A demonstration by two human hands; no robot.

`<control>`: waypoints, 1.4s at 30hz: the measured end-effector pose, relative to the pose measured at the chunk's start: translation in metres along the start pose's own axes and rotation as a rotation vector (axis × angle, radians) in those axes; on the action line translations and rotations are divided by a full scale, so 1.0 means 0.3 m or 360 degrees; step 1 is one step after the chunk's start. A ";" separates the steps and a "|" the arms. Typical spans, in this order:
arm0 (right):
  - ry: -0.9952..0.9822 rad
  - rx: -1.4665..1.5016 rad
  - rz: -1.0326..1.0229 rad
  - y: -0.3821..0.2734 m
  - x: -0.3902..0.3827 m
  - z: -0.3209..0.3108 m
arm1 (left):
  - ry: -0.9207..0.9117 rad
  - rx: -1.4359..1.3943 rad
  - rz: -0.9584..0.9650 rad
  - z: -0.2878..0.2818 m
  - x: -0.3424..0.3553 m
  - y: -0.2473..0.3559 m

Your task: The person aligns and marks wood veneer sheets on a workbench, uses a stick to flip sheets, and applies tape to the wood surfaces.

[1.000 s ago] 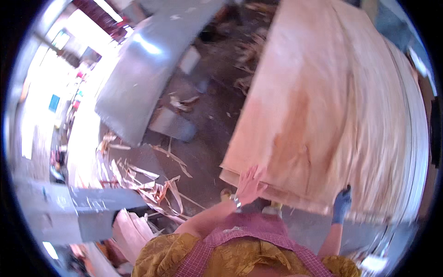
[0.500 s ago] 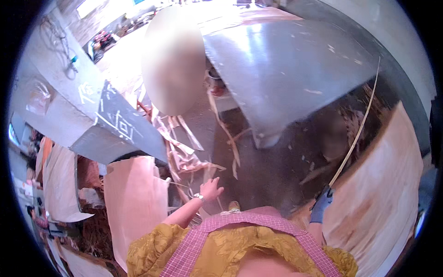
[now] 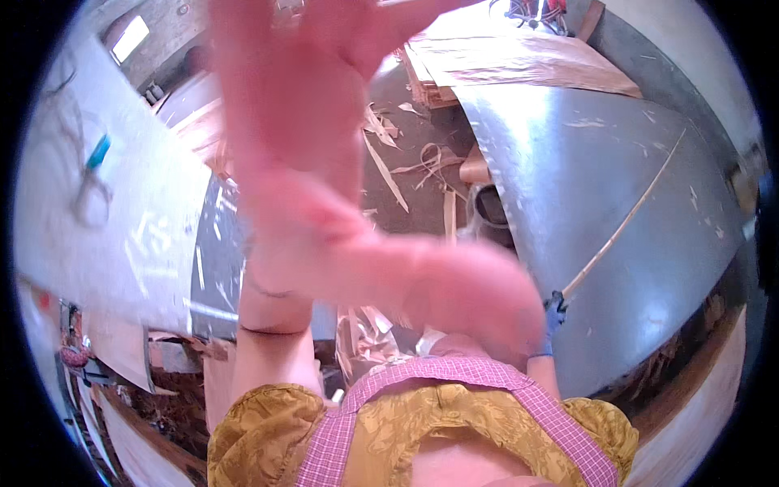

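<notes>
My left hand [image 3: 300, 122] is raised very close to the view and covers much of its middle and upper left. Its fingers are spread, partly cut off by the upper edge and a little blurred, and nothing shows in them. In a blue glove, my right hand [image 3: 555, 315] grips the near end of a long, thin, pale stick [image 3: 623, 223]. The stick slants up and to the right in front of a large grey sheet-topped table [image 3: 560, 154]; I cannot tell whether it touches the surface.
A stack of thin wood sheets [image 3: 519, 61] lies at the far end of the grey table. Wood strips [image 3: 385, 172] litter the floor, near a dark round container [image 3: 490, 204]. At the left stands a grey surface with chalky marks [image 3: 105, 227].
My left hand has come up from waist height to close before the view. The view has turned right, and my right hand, still holding the stick, is now beside the grey table.
</notes>
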State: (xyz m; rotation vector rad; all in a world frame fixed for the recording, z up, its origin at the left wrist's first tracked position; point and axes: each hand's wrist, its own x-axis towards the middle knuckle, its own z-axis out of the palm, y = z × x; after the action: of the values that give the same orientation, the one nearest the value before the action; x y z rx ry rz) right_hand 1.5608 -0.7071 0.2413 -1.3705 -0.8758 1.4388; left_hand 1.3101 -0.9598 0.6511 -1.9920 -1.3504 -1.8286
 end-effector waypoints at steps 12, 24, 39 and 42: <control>-0.0148 0.0092 -0.0226 0.113 0.298 1.547 | 0.0520 0.0086 0.0638 -0.947 0.426 -1.101; -0.0101 0.0007 -0.0065 -0.028 0.596 2.796 | 0.0349 -0.0097 0.0463 -1.445 1.013 -2.518; -0.0142 -0.1071 0.0211 0.555 1.466 4.222 | -0.1356 -0.1129 -0.3018 -1.091 0.407 -4.827; 0.0324 -0.1858 0.0300 0.799 1.754 4.271 | -0.1355 -0.0770 -0.2951 -1.102 0.423 -5.045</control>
State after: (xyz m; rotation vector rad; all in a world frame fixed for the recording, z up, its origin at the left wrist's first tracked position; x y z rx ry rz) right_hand 0.2909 -0.1531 0.0033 -2.4355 -1.5806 0.8341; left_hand 0.0520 -0.1976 0.1490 -1.4479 -4.3044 -1.4053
